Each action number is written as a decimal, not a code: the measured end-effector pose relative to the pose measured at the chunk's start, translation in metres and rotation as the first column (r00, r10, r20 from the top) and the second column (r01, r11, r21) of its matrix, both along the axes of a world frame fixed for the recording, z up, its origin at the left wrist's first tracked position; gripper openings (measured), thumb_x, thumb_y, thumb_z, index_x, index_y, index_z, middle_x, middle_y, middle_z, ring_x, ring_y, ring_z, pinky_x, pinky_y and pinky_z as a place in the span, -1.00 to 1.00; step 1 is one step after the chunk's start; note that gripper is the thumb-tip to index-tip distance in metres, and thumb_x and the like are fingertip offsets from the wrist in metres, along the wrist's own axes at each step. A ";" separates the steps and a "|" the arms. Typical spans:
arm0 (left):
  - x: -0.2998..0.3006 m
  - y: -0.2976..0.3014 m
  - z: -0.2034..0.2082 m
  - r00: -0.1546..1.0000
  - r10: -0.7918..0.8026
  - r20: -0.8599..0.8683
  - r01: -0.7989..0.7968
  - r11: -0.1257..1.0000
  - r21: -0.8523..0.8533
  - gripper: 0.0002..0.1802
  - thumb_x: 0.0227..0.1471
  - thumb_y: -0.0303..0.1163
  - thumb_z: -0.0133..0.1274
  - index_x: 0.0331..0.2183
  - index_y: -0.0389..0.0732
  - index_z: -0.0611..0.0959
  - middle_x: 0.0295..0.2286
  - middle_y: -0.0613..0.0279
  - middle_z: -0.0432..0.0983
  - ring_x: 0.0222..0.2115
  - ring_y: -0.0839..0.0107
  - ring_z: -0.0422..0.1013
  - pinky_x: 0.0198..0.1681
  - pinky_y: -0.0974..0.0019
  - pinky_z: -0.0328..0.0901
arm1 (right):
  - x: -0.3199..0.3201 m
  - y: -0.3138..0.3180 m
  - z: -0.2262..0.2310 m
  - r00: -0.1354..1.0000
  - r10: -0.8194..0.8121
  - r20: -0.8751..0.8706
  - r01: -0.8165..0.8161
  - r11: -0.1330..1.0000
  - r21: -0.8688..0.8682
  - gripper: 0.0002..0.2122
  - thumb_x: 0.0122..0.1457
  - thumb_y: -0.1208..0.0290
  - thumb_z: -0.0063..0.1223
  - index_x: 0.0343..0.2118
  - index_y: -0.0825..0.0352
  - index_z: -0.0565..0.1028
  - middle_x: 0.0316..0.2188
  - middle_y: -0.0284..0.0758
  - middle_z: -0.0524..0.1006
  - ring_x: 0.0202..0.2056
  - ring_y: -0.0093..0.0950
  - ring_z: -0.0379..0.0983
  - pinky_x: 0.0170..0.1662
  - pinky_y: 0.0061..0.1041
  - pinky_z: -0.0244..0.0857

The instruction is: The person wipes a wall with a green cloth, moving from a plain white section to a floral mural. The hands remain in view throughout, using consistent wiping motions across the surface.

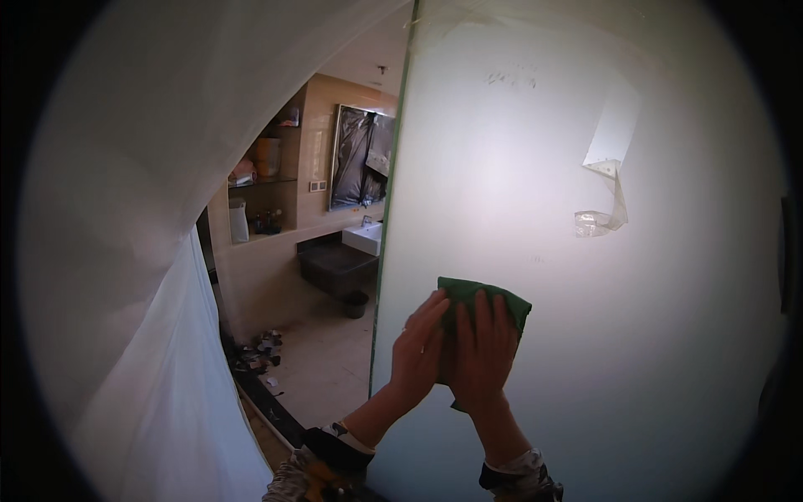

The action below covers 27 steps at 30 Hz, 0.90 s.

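A folded green cloth (508, 303) is pressed against a tall frosted glass panel (652, 335). My right hand (483, 347) holds it there, the fingers stretched upward over its face. At the cloth's left edge, my left hand (418, 347) holds it too, fingers close together and slanting up to the right; its thumb is hard to make out. One dark green corner hangs out below the hands. Above and to the right, a strip of clear tape (617, 192) dangles from the glass with its lower end curled. Faint marks show near the panel's top.
White translucent sheeting (180, 351) drapes down the left side. Between it and the panel's green edge (393, 167), a bathroom shows: a white basin (363, 238) on a dark counter, a covered mirror (355, 159), shelves (263, 183), a black bin (355, 304) and scattered debris (259, 351).
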<state>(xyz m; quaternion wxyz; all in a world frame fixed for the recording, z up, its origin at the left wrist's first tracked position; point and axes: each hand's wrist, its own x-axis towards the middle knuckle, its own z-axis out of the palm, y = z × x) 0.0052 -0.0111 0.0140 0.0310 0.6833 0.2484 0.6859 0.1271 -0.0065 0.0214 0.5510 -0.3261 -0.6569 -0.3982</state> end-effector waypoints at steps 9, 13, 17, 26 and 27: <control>-0.053 -0.003 0.018 0.909 0.386 0.161 -0.391 0.921 0.000 -0.56 0.09 -0.65 -0.08 0.04 -0.27 0.49 0.18 -0.05 0.22 0.21 0.06 0.15 0.22 0.10 0.09 | -0.072 0.024 0.072 0.923 0.032 0.383 0.045 0.981 -0.191 -0.49 0.14 0.27 -0.01 0.17 0.29 0.33 0.29 -0.12 0.13 0.34 -0.13 -0.05 0.31 -0.15 -0.09; -0.053 -0.016 0.013 0.909 0.389 0.151 -0.400 0.915 0.047 -0.58 0.08 -0.64 -0.08 0.01 -0.27 0.49 0.18 -0.06 0.21 0.22 0.01 0.13 0.22 0.04 0.08 | -0.066 0.012 0.074 0.897 -0.064 0.438 0.135 0.982 -0.131 -0.52 0.16 0.24 -0.03 0.15 0.24 0.37 0.30 -0.16 0.14 0.34 -0.19 -0.03 0.33 -0.19 -0.12; -0.045 -0.020 0.015 0.925 0.372 0.078 -0.379 0.914 0.144 -0.66 0.14 -0.54 -0.06 -0.01 -0.27 0.49 0.17 -0.11 0.21 0.17 -0.04 0.18 0.18 0.01 0.13 | -0.049 -0.008 0.093 0.951 -0.124 0.282 0.135 0.991 -0.018 -0.66 0.09 0.29 0.08 -0.03 0.16 0.52 0.20 -0.28 0.33 0.24 -0.25 0.19 0.23 -0.22 0.05; 0.005 -0.011 0.019 0.930 0.354 -0.095 -0.304 0.890 0.341 -0.67 0.16 -0.41 -0.01 -0.04 -0.29 0.54 0.14 -0.20 0.26 0.21 -0.08 0.15 0.20 -0.01 0.07 | 0.036 -0.052 0.085 0.940 -0.326 0.103 0.323 0.945 0.051 -0.68 0.08 0.18 0.15 -0.07 0.03 0.57 0.14 -0.33 0.39 0.20 -0.21 0.23 0.17 -0.10 0.05; 0.010 -0.007 0.018 0.939 0.328 -0.107 -0.273 0.896 0.350 -0.66 0.20 -0.32 -0.04 -0.03 -0.28 0.55 0.15 -0.21 0.24 0.23 -0.08 0.10 0.25 -0.05 -0.03 | 0.046 -0.056 0.079 0.930 -0.356 0.093 0.352 0.934 0.061 -0.68 0.10 0.16 0.12 -0.07 0.03 0.57 0.14 -0.32 0.39 0.21 -0.19 0.23 0.17 -0.08 0.05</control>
